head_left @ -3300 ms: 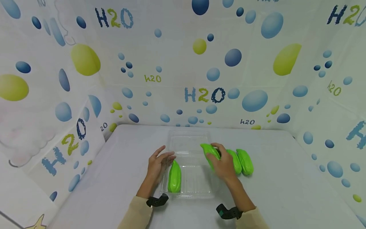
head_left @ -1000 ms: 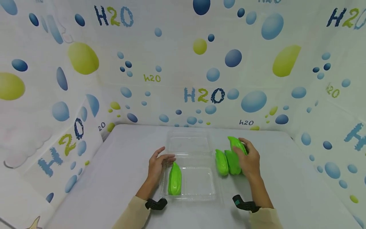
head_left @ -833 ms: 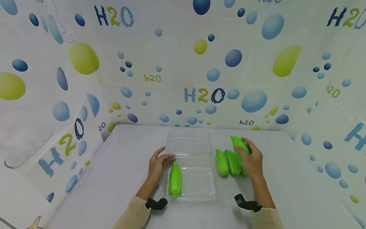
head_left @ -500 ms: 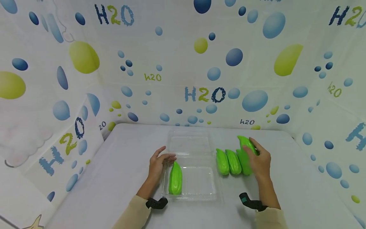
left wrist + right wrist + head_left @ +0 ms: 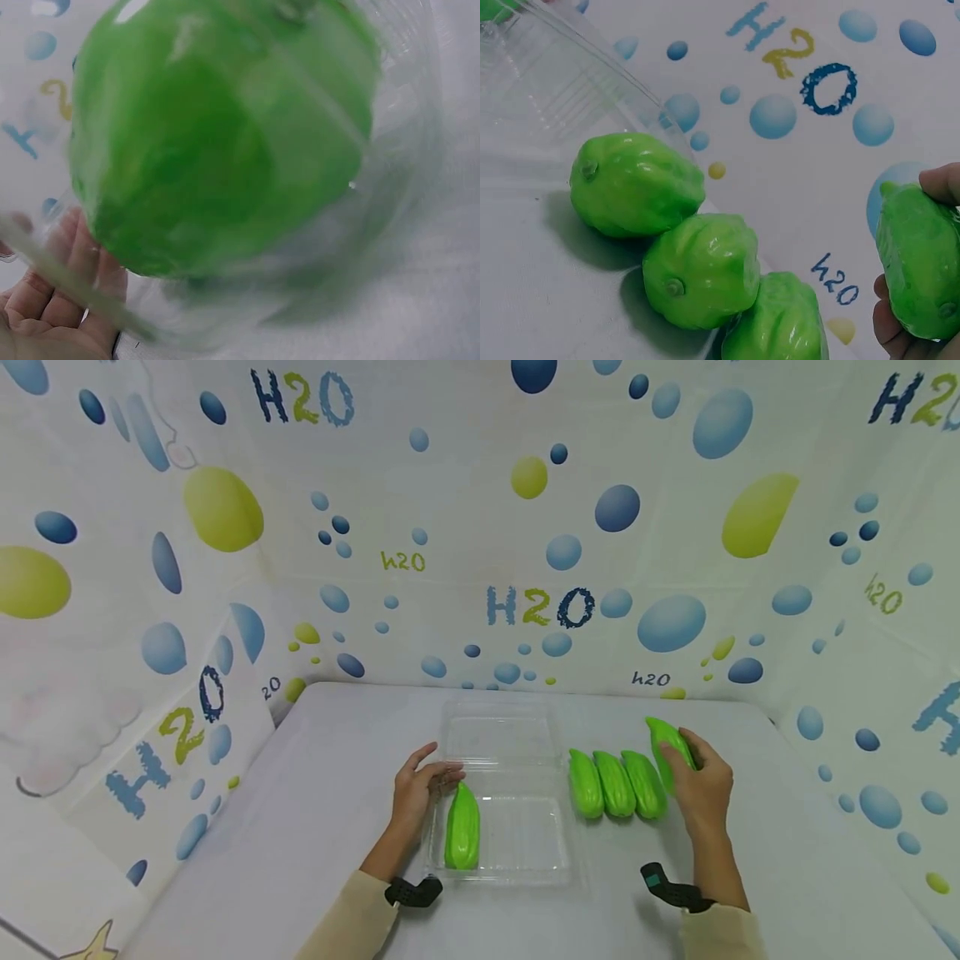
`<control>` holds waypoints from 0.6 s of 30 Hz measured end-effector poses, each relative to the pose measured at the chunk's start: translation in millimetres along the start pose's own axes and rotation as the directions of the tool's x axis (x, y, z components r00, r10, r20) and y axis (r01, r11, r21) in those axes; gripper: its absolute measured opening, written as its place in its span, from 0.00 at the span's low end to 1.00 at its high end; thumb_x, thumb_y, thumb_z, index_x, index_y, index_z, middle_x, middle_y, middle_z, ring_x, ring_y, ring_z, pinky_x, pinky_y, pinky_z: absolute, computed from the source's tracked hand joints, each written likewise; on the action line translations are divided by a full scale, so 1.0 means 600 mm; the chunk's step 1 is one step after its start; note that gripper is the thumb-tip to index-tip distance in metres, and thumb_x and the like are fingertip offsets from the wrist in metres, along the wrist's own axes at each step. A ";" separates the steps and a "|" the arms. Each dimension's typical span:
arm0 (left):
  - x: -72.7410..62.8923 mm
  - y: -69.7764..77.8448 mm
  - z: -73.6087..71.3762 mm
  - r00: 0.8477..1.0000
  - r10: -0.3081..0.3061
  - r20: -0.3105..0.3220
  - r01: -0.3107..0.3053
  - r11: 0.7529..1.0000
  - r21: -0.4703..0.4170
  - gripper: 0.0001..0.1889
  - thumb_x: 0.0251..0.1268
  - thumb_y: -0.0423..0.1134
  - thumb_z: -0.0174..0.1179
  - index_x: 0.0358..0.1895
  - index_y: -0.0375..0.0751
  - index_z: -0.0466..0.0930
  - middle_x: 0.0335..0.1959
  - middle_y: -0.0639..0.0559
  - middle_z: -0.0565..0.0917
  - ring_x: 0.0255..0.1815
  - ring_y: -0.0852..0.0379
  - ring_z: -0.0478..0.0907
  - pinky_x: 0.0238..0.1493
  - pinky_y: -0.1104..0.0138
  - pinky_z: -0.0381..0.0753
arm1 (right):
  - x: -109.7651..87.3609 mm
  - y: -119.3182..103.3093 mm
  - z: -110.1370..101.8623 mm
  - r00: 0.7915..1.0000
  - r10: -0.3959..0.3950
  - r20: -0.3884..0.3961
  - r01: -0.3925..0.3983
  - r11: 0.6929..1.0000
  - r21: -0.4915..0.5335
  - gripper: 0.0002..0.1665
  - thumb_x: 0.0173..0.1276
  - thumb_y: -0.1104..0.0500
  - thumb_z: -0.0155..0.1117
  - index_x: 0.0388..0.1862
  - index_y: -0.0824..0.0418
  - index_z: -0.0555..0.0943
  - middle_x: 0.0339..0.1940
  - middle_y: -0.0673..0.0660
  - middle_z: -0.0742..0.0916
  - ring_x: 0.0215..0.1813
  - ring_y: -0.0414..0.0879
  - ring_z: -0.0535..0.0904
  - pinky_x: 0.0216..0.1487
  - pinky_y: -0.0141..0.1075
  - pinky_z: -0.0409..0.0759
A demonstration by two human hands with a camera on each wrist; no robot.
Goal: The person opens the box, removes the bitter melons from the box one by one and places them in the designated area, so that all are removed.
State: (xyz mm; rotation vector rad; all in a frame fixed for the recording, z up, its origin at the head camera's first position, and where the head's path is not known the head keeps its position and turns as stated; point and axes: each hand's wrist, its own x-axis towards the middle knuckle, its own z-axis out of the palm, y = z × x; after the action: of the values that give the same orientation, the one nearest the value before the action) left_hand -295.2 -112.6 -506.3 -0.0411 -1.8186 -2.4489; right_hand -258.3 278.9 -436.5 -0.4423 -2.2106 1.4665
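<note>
My left hand (image 5: 412, 789) rests at the left side of a clear plastic box (image 5: 525, 873), fingers fairly straight against its wall. Through the plastic in the left wrist view, the fingers (image 5: 82, 262) show beneath a large, blurred green gourd (image 5: 225, 142). That ridged gourd (image 5: 462, 831) lies in the box's left part, its pointed tip facing away. My right hand (image 5: 705, 781) grips another green gourd (image 5: 667, 747) between thumb and fingers, raised at the right end of a row. The row holds three similar gourds (image 5: 617, 785), side by side right of the box.
The box's lid (image 5: 498, 735) lies folded back behind it. A white cloth covers the table (image 5: 337, 752). Behind rises a white curtain (image 5: 450, 485) printed with bubbles and lettering. Dark bands with cameras (image 5: 412, 892) sit on both wrists.
My right hand has moved rightward from near the box to beyond the row, a gourd in its grip, uncovering the third gourd in the row. My left hand has stayed put.
</note>
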 end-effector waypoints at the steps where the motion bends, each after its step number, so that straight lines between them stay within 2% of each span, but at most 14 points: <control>1: 0.000 0.000 0.000 1.000 0.002 0.001 -0.002 1.000 0.003 0.26 0.77 0.29 0.49 0.75 0.32 0.60 0.46 0.36 0.88 0.39 0.53 0.89 0.47 0.64 0.86 | 0.000 0.001 0.000 1.000 0.003 -0.002 -0.003 1.000 -0.006 0.36 0.73 0.42 0.61 0.74 0.57 0.73 0.71 0.59 0.79 0.70 0.54 0.73 0.67 0.50 0.70; 13: 0.002 -0.002 0.000 1.000 0.006 -0.011 -0.006 1.000 0.012 0.26 0.76 0.29 0.50 0.74 0.33 0.61 0.46 0.36 0.88 0.39 0.52 0.90 0.46 0.65 0.86 | 0.008 0.038 -0.004 0.999 0.032 0.020 -0.031 0.997 -0.070 0.38 0.76 0.39 0.55 0.77 0.57 0.69 0.75 0.62 0.73 0.74 0.60 0.68 0.70 0.56 0.67; 18: 0.001 -0.002 -0.001 1.000 0.003 -0.011 -0.003 1.000 0.011 0.26 0.76 0.30 0.51 0.74 0.33 0.61 0.45 0.36 0.89 0.39 0.52 0.90 0.45 0.65 0.86 | 0.011 0.056 -0.004 0.998 0.058 0.031 -0.055 0.996 -0.063 0.39 0.76 0.39 0.55 0.78 0.58 0.68 0.76 0.63 0.72 0.76 0.61 0.66 0.71 0.56 0.65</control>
State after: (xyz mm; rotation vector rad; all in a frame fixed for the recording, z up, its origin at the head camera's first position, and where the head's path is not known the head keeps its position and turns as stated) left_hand -295.9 -112.7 -507.5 -0.0299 -1.8259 -2.4324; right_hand -262.1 297.0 -465.5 -0.5083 -2.2923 1.4469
